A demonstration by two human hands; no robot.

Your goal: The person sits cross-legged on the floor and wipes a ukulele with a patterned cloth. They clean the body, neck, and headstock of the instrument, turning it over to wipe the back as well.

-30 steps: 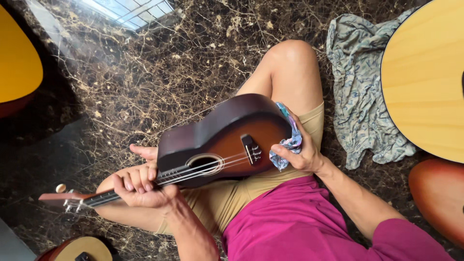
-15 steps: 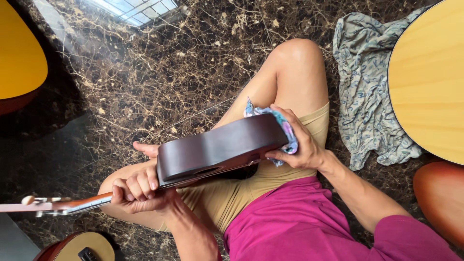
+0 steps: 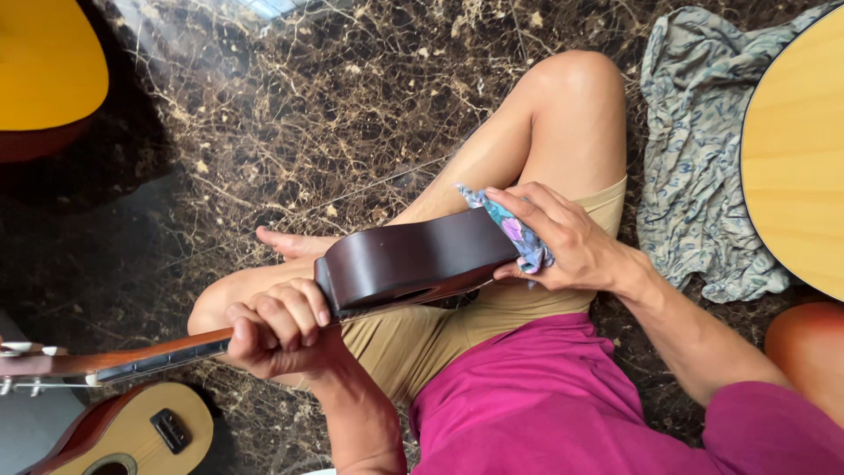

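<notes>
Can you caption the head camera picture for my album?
Left hand grips ukulele neck; right hand presses cloth on its body.

- A dark brown marble floor (image 3: 290, 114) with pale veins fills the background.
- A crumpled grey-blue patterned cloth (image 3: 694, 167) lies on the floor at the right.
- A pale wooden guitar body (image 3: 796, 149) overlaps that cloth's right edge.
- A yellow instrument body (image 3: 48, 66) sits top left.
- A small light-wood ukulele (image 3: 141, 435) lies bottom left.
- An orange-brown rounded instrument body (image 3: 809, 352) shows at the right edge.

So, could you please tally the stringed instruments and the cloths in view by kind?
Dark brown ukulele, held by left hand: 1
Other instruments, partly in frame: 4
Small cloth, in right hand: 1
Grey-blue cloth on floor: 1
Total: 7
</notes>
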